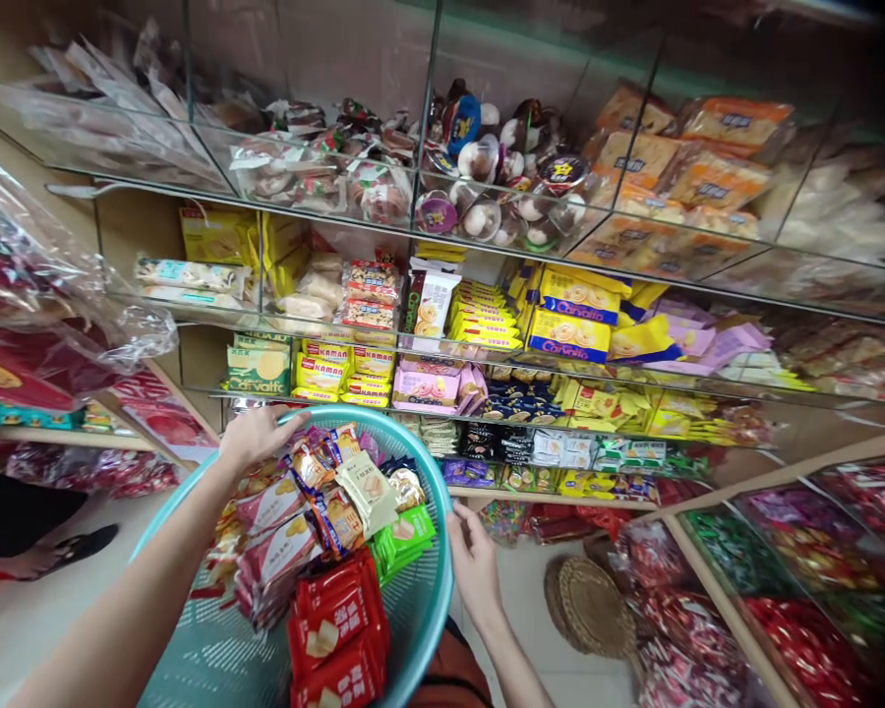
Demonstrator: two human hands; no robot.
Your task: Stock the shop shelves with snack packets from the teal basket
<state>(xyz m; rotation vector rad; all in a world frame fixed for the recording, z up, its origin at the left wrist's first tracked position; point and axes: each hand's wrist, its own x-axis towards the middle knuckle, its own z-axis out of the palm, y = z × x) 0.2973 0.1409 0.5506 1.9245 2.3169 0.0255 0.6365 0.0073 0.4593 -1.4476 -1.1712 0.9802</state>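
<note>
A turquoise plastic basket [442, 472] is in front of me, tilted so that I look into it. Inside lie red snack packets [339, 629], pink-and-white packets [272, 531], a cream packet [367, 492], green packets [404, 541] and several blue-orange ones [337, 519]. At the far left rim my left hand [255, 440] is closed over the edge, thumb pointing right; its other fingers are mostly hidden. My right hand [476, 560] holds the right rim, fingers curled against the outside.
Glass-fronted shelves [339, 231] of wrapped snacks stand ahead, with yellow Kaman packs [321, 372] just beyond the basket. A side bin [789, 580] of bagged sweets is on the right. A round woven stool [590, 605] stands on the floor. Another person's foot [81, 551] shows at left.
</note>
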